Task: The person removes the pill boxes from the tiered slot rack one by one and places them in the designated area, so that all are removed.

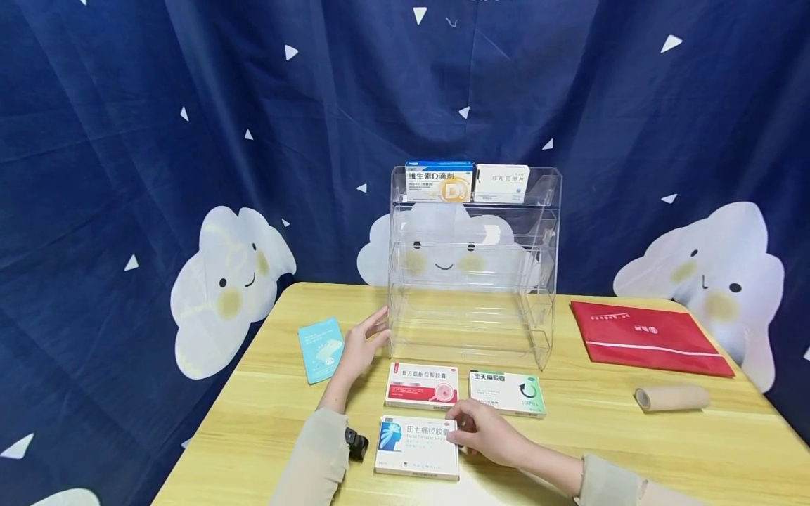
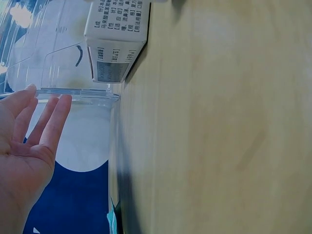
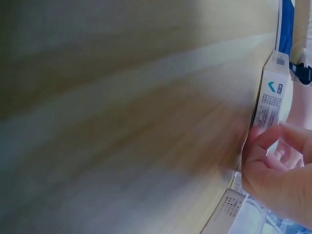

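My left hand (image 1: 362, 349), fingers extended, is at the left side panel of a clear acrylic display rack (image 1: 471, 334); in the left wrist view the fingertips meet the panel's edge. Lower down, my right hand (image 1: 490, 434) pinches the right edge of a white medicine box (image 1: 414, 457) with a blue head picture, which lies flat on the table. The right wrist view shows curled fingers (image 3: 261, 146) against that box's printed side. Behind it lie a red-and-white medicine box (image 1: 420, 379) and a green-and-white medicine box (image 1: 503, 388), in front of the rack.
On the rack's top tier stand a blue-and-white vitamin D box (image 1: 436, 184) and a small white box (image 1: 501, 184). A light-blue packet (image 1: 319, 350) lies left on the wooden table (image 1: 253, 422). To the right are a red folder (image 1: 648, 336) and a cardboard tube (image 1: 673, 398).
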Motion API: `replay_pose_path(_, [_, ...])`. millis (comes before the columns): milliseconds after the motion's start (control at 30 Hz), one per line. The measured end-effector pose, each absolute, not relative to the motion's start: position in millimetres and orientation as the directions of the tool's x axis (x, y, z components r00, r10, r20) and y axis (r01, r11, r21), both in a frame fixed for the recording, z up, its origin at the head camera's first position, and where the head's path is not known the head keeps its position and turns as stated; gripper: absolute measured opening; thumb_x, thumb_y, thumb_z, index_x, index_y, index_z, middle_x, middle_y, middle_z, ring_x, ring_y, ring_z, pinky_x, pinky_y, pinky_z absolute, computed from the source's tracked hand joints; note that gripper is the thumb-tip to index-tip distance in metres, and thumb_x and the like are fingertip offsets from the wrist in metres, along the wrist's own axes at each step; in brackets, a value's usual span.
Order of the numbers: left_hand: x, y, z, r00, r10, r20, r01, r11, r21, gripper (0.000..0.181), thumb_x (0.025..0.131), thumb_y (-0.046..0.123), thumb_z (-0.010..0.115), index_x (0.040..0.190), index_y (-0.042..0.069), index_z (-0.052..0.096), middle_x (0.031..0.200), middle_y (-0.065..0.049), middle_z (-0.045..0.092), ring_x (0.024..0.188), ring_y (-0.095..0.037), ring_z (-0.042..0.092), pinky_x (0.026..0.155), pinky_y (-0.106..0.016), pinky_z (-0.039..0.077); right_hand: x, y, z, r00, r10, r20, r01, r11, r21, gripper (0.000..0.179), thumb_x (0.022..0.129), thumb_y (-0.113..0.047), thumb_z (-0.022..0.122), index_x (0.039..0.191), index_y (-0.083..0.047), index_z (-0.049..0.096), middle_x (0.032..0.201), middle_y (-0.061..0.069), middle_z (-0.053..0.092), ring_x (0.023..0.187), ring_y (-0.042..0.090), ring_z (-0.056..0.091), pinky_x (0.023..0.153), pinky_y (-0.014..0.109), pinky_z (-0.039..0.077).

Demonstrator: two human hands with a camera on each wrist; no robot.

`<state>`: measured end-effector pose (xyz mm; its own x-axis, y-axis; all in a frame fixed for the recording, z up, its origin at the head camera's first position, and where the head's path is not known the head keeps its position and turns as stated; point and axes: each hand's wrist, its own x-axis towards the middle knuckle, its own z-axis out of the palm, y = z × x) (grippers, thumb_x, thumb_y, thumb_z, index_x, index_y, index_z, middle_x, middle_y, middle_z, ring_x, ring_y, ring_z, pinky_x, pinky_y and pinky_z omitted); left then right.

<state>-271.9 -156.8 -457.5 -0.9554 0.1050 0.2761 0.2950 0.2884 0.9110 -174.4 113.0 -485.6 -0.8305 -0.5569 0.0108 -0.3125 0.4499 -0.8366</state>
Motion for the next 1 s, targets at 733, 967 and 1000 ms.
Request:
replay_pose_path(733, [-288.1, -160.4, -482.2, -0.954, 0.069, 0.291, 0.298, 0.310, 0.903, 0.051, 0.093, 0.004, 0.063, 0.143, 0.008, 0.050, 0.143, -0.018, 0.054, 0.122, -0.038, 0.061, 0.094, -0.034, 0.059, -228.1, 142.7, -409.5, -0.902, -0.313, 0.299, -0.424, 0.504, -0.752, 0.024, 0.087, -0.011, 0.071, 0.107, 0.000, 0.064, 0.101, 0.016, 0.069, 0.082, 0.010, 0.064, 0.068, 0.017, 0.060])
replay_pose_path(967, [-290.4, -162.6, -487.1, -0.953, 0.073, 0.295, 0.302, 0.321, 0.897, 0.052, 0.093, 0.009, 0.065, 0.143, 0.014, 0.051, 0.143, -0.014, 0.055, 0.121, -0.033, 0.063, 0.097, -0.033, 0.057, -264.4, 161.9, -376.6, -0.860, -0.199, 0.470, -0.502, 0.494, -0.710, 0.025, 0.088, -0.008, 0.071, 0.109, 0.003, 0.065, 0.106, 0.020, 0.067, 0.084, -0.001, 0.060, 0.070, 0.012, 0.057])
replay_pose_path(1000, [-290.5, -162.7, -487.2, -0.952, 0.074, 0.296, 0.303, 0.324, 0.896, 0.052, 0.093, 0.009, 0.065, 0.143, 0.014, 0.051, 0.143, -0.015, 0.055, 0.121, -0.033, 0.063, 0.097, -0.033, 0.057, -269.4, 164.3, -371.6, -0.847, -0.182, 0.500, -0.517, 0.498, -0.696, 0.024, 0.088, -0.007, 0.071, 0.108, 0.003, 0.066, 0.105, 0.020, 0.067, 0.083, -0.005, 0.059, 0.069, 0.010, 0.056])
